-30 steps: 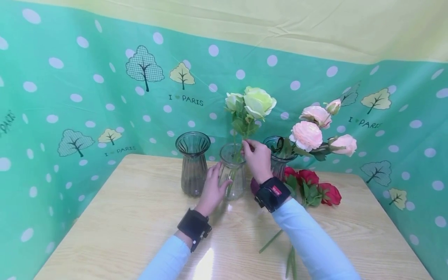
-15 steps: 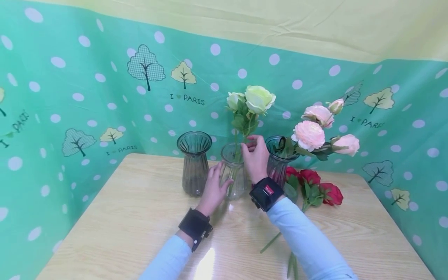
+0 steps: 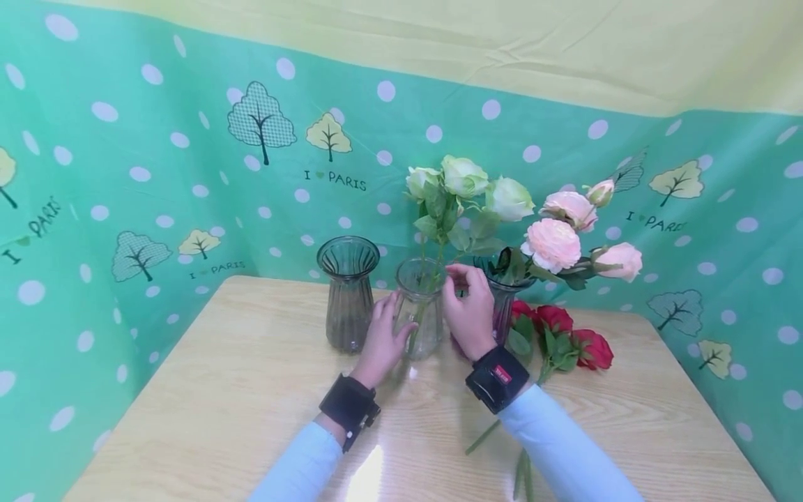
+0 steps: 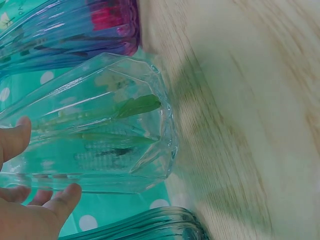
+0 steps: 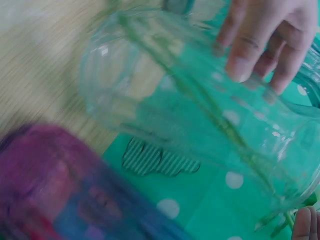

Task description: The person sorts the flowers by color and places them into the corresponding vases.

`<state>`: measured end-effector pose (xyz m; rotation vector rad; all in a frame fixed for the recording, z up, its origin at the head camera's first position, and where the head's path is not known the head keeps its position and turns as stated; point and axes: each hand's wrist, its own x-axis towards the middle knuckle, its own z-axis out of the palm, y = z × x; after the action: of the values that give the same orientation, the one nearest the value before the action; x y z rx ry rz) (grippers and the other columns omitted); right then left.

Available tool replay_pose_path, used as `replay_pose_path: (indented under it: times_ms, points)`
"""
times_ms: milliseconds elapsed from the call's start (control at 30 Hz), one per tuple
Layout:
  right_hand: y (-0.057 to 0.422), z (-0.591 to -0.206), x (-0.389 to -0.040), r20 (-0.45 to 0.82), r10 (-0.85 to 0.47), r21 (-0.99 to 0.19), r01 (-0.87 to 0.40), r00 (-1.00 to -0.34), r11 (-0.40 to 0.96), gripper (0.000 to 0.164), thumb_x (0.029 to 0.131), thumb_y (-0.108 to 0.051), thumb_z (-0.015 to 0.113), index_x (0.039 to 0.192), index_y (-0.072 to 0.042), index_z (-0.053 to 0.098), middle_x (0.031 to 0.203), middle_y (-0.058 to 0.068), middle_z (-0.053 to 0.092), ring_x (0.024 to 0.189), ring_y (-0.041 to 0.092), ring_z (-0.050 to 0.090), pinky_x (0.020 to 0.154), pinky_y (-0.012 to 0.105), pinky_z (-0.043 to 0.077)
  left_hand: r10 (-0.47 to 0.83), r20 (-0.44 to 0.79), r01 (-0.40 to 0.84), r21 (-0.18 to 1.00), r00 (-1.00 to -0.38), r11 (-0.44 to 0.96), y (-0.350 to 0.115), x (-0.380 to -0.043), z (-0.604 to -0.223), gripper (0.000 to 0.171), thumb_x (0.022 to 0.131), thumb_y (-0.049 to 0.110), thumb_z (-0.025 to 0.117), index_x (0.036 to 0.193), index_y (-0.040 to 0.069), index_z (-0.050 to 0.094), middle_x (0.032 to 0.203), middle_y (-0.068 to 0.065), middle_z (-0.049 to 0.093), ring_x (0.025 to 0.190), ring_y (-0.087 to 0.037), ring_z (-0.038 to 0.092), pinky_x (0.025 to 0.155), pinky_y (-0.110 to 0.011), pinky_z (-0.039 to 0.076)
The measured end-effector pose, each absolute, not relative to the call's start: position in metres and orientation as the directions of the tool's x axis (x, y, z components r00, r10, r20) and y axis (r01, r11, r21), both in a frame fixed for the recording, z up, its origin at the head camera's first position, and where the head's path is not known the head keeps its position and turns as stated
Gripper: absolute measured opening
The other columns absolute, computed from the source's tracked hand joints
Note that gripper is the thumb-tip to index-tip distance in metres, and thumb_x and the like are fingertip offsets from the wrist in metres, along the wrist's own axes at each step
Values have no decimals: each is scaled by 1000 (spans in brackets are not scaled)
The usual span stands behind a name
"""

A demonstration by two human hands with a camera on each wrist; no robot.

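My left hand [image 3: 379, 341] grips the side of a clear glass vase [image 4: 90, 165], thumb on one side and fingers on the other. Inside the vase stand green stems [image 4: 140, 105], their lower ends near its base. Pale green-white roses [image 3: 464, 176] rise above the rim, with one rose [image 3: 509, 199] leaning out to the right. Beside the rim is my right hand [image 3: 470, 307], fingers loosely bent and close to the stems. Its fingertips [image 5: 306, 222] show only at the corner of the right wrist view; no stem is seen between them.
A grey ribbed vase [image 3: 348, 307] stands left of the clear one. Just right, a dark glass vase [image 3: 505, 300] holds pink flowers [image 3: 552, 242]. Red roses [image 3: 592, 348] lie on the wooden table [image 3: 219, 404], stems toward the front. A green dotted cloth [image 3: 207, 174] hangs behind.
My right hand has moved right and slightly down, away from the stems at the rim. A third pale rose now shows, spread to the right. My left hand has stayed on the vase.
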<state>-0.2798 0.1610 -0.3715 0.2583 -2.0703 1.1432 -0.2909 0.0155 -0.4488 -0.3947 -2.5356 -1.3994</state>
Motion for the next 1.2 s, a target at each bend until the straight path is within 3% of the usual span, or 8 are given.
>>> replay_pose_path:
  times_ms: [167,300,567,667,933,1200]
  points:
    - [175,-381,-265,721,140,-592,-497,-679,635,15,87,-1,57,101,-1,64,95,12,61,84,20,58,69,21,50,127,323,341,792,-938,506,16,-291,-449,75,88,26,63,148,9,23,145,-20,32,127,-38,44,106,-47,40]
    - [191,-391,-249,708,203,-618,-453,-677,643,13,85,-2,61,98,0,65,91,13,64,78,20,60,68,9,47,132,337,356,786,-932,506,16,-289,-452,74,89,26,61,148,8,22,145,-20,32,125,-38,46,105,-46,42]
    - [248,-410,-223,610,393,-707,-248,-688,663,13,84,-6,64,93,2,69,81,15,69,67,-13,48,61,2,42,143,355,376,766,-924,521,16,-288,-449,72,89,26,61,147,5,23,143,-21,34,125,-38,46,105,-47,42]
    - [275,-416,-214,552,455,-719,-124,-699,683,16,85,-10,63,93,3,69,80,18,69,63,-16,45,57,2,39,150,362,385,761,-920,523,14,-287,-446,69,90,23,60,147,3,24,143,-23,34,126,-38,45,106,-48,41]
    - [327,-435,-192,293,535,-738,168,-793,653,36,91,-28,57,105,3,67,87,18,69,57,-10,49,50,12,42,60,409,385,786,-910,484,-3,-276,-436,62,93,18,56,146,6,26,140,-20,40,125,-36,46,104,-50,43]
    - [346,-450,-187,53,473,-760,271,-880,591,49,96,-31,49,115,13,57,88,23,69,55,5,62,51,18,50,-54,428,386,858,-902,339,-22,-262,-430,61,90,12,59,143,4,29,130,-18,46,116,-33,51,98,-45,49]
